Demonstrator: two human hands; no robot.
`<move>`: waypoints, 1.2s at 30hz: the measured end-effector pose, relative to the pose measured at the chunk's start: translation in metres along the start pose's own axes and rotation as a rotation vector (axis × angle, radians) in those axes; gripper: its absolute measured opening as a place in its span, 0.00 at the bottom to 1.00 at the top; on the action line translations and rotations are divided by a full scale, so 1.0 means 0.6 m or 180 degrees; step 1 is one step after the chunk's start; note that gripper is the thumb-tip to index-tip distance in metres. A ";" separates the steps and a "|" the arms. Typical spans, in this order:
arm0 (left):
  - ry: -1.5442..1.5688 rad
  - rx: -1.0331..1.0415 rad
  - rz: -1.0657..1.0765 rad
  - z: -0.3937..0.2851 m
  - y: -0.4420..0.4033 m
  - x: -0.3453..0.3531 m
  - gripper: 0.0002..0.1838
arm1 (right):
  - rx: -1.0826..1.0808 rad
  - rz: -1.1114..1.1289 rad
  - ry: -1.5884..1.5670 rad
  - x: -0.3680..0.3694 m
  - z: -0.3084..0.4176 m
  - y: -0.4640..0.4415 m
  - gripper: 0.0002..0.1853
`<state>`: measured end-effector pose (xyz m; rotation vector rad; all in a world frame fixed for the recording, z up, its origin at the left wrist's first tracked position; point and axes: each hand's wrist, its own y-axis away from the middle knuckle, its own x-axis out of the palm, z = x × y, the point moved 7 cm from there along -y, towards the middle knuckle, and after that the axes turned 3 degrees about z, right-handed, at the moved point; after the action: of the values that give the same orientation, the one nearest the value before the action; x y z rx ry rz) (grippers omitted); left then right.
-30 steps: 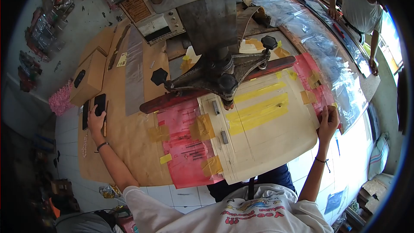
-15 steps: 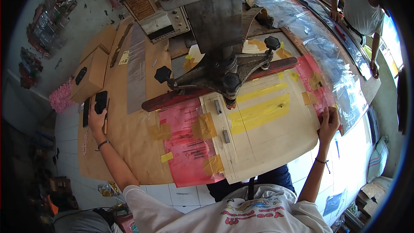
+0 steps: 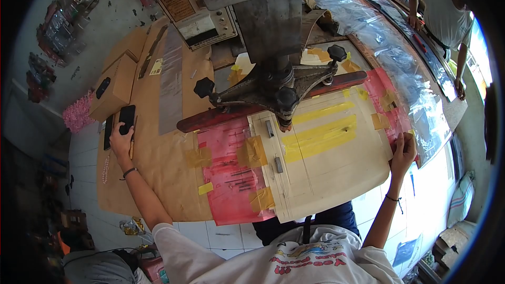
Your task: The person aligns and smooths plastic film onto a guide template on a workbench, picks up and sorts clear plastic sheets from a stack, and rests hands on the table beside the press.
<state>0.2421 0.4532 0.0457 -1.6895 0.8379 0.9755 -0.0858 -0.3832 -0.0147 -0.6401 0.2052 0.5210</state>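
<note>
On the left side of the brown-paper-covered table [image 3: 152, 179], my left hand [image 3: 121, 139] has its fingers closed on a black phone [image 3: 127, 119]. A second dark flat object [image 3: 108, 131] and a thin pen-like stick [image 3: 132, 144] lie beside it. At the right, my right hand [image 3: 404, 150] pinches the edge of a red sheet [image 3: 380, 87]. Between my hands is a cream board [image 3: 321, 179] with yellow tape and two small metal blocks. Another red sheet [image 3: 231, 179] is taped along its left side.
A metal press head [image 3: 284, 89] with black knobs and a red bar [image 3: 221, 115] stands over the board. Behind my left hand is a cardboard box [image 3: 113, 92]. Clear plastic [image 3: 389, 52] covers a surface at the right. Another person [image 3: 442, 13] stands at the upper right.
The view has shifted slightly, so the press and table appear a little further right. Both hands keep their holds.
</note>
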 end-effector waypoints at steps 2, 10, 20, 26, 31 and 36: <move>-0.0023 0.0026 0.0000 0.000 0.001 0.000 0.25 | -0.0032 0.0028 -0.0053 0.000 -0.004 0.000 0.12; -0.0135 0.0105 0.0014 0.006 -0.006 0.007 0.27 | -0.0099 -0.0018 0.0002 -0.001 -0.006 -0.001 0.11; -0.0749 0.0117 0.0226 0.008 -0.007 0.019 0.27 | -0.0066 0.0008 -0.0001 0.000 -0.001 -0.001 0.11; -0.0829 0.0086 0.0427 0.022 -0.019 0.033 0.30 | -0.0075 -0.0025 -0.0093 0.001 -0.004 0.000 0.11; -0.0750 0.0070 0.0280 0.021 -0.018 0.029 0.35 | -0.0060 -0.0004 -0.0140 0.002 -0.004 -0.001 0.11; -0.0654 -0.0023 0.0349 0.027 -0.022 0.031 0.40 | -0.0070 -0.0010 -0.0035 0.001 -0.002 -0.001 0.11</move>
<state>0.2584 0.4707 0.0311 -1.5315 0.7968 1.2059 -0.0852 -0.3842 -0.0153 -0.6589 0.1884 0.5242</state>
